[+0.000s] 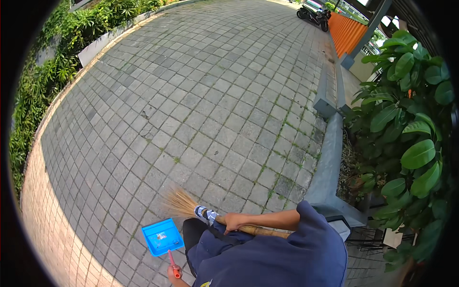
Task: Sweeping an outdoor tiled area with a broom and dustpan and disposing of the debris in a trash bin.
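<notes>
My right hand [233, 221] grips the bamboo handle [263, 231] of a stick broom, whose handle runs back under my forearm. Its tan bristles [181, 202], bound with a blue and white wrap [205, 213], fan out to the left over the paving. Lower in the view, my left hand [174, 272] is closed around the red handle [172, 259] of a blue plastic dustpan [163, 236]. Some small debris lies in the pan, and the bristles are a short way from its upper right corner, apart from it.
Grey paving blocks [215, 143] stretch ahead, with grass in the joints. A concrete curb [328, 154] and a leafy bush [405, 143] stand on the right, a planted border [64, 53] on the left. A motorcycle [313, 16] is parked far off by an orange corrugated panel [344, 32].
</notes>
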{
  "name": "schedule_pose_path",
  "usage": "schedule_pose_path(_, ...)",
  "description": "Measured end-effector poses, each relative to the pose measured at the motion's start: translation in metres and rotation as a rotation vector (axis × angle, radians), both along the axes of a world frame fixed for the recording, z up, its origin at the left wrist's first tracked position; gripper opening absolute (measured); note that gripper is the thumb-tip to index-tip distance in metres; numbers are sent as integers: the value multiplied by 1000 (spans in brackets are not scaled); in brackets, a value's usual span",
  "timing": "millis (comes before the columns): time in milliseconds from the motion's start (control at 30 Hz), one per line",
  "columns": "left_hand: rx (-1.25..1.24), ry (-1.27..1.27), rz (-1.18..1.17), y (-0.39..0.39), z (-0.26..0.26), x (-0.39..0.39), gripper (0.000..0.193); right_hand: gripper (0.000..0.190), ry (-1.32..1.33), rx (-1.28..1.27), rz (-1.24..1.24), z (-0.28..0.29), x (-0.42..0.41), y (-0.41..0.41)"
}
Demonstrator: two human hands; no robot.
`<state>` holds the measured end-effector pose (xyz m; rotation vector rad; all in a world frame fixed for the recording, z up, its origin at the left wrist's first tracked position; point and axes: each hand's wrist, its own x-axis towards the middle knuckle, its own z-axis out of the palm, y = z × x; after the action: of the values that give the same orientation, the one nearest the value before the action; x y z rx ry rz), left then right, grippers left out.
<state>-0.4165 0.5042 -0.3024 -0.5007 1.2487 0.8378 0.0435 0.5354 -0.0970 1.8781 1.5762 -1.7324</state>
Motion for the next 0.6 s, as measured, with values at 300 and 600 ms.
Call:
schedule_pose_path(300,61,7,-59,194,13,13,4,22,-83,-99,-785,-72,60,64)
schedule_pose_path(600,-65,-116,-473,432,10,113,6,15,-369,-284,-1410,-154,73,6)
